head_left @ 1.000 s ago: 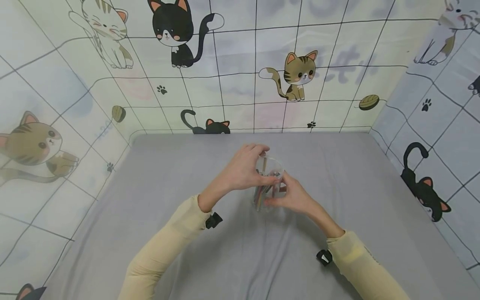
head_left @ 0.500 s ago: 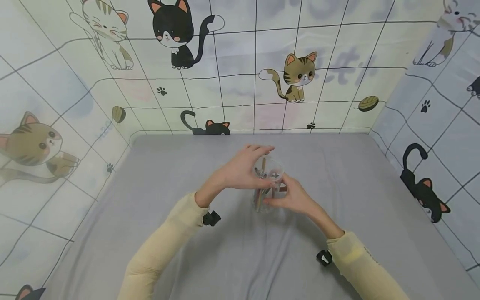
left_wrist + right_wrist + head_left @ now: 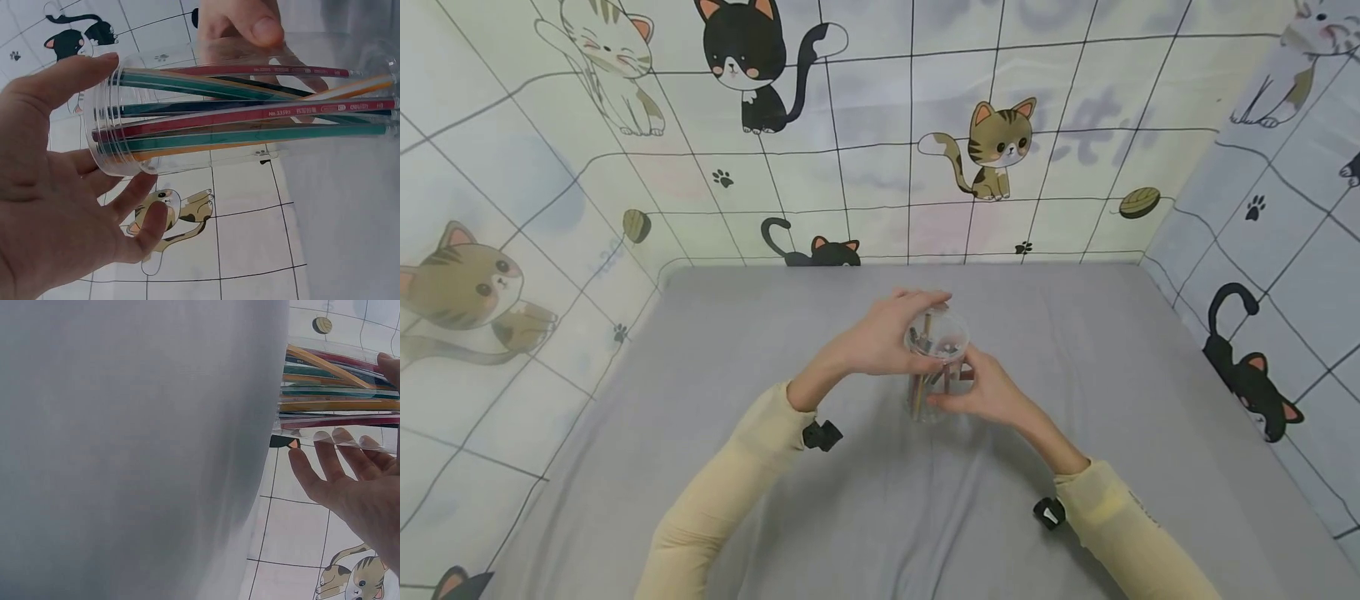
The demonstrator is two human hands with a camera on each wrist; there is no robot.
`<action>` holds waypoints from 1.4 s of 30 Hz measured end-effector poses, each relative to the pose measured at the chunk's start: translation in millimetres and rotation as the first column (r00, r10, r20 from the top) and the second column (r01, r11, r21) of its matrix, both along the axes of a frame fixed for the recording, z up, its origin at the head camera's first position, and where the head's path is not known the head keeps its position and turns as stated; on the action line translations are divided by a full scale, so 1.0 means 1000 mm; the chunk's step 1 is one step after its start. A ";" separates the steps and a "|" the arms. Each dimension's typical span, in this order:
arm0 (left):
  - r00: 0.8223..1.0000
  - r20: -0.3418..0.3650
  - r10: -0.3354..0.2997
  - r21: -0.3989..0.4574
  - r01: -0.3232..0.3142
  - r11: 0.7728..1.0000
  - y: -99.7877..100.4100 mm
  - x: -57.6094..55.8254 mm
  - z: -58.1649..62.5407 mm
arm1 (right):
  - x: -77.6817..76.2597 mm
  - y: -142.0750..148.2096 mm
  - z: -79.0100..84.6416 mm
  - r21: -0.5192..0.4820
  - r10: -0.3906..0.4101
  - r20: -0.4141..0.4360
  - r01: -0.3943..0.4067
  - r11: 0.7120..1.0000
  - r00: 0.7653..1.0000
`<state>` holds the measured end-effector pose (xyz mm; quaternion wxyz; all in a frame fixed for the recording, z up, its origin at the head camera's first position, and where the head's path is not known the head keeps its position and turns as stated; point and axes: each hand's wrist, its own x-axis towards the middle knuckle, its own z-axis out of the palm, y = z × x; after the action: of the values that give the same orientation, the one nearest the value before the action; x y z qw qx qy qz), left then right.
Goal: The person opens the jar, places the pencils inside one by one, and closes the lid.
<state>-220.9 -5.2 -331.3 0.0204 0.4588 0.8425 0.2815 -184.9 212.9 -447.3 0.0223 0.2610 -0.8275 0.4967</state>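
A clear plastic jar (image 3: 119, 165) filled with several pencils (image 3: 250, 115) stands upright on the grey cloth, between both hands. The pencils are red, green, dark blue and orange. My left hand (image 3: 883, 337) grips the jar's ribbed top, thumb on the near side and fingers round the far side. In the left wrist view, its thumb tip (image 3: 107, 60) presses at the rim while the lower fingers hang loosely beneath. Lower down, my right hand (image 3: 988, 387) holds the jar's body, its thumb across the front. Part of that hand's fingers is hidden behind the pencils.
A grey cloth (image 3: 760, 333) covers the flat surface, with soft folds near the front. Walls of white sheet (image 3: 880, 183) with cat drawings and grid lines rise at the back and both sides. A small black device (image 3: 822, 435) is on the left wrist, another (image 3: 1049, 512) on the right.
My left hand has turned round the jar's top: its far fingers moved right, its thumb left. The jar's top has shifted slightly left. My right hand has stayed in place on the jar.
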 end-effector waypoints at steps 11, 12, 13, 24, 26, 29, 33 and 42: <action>0.987 -0.069 0.144 0.081 -0.138 0.987 0.006 0.008 -0.004 | 0.000 0.001 0.000 0.017 0.002 0.006 -0.002 1.000 1.000; 0.983 -0.086 0.162 0.080 -0.156 0.985 0.007 0.009 -0.003 | 0.000 0.001 0.000 0.019 0.000 0.006 0.000 1.000 1.000; 0.979 -0.100 0.176 0.076 -0.169 0.983 0.008 0.010 -0.003 | 0.000 0.001 0.000 0.023 -0.003 0.008 0.002 1.000 1.000; 1.000 -0.016 -0.018 0.043 0.018 0.999 0.001 0.002 0.006 | 0.000 0.001 0.000 -0.010 0.016 -0.002 -0.016 1.000 1.000; 0.998 0.010 -0.063 0.052 0.063 0.997 -0.001 0.001 0.006 | 0.001 0.001 0.000 -0.004 0.015 -0.009 -0.015 1.000 1.000; 0.997 0.031 -0.065 0.061 0.063 0.996 -0.001 0.002 0.004 | 0.002 0.001 0.001 0.009 0.014 -0.019 -0.014 1.000 1.000; 0.998 -0.032 0.059 0.068 -0.057 0.996 0.003 0.007 0.000 | 0.002 0.001 0.000 0.012 0.012 -0.029 -0.012 1.000 1.000; 0.982 -0.137 0.134 0.037 -0.130 0.991 0.007 0.011 -0.003 | 0.001 0.000 0.000 0.007 0.004 -0.031 -0.004 1.000 1.000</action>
<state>-209.9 2.1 -334.2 -0.0632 0.4205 0.8666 0.2612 -184.4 213.2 -447.5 0.0331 0.2703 -0.8281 0.4900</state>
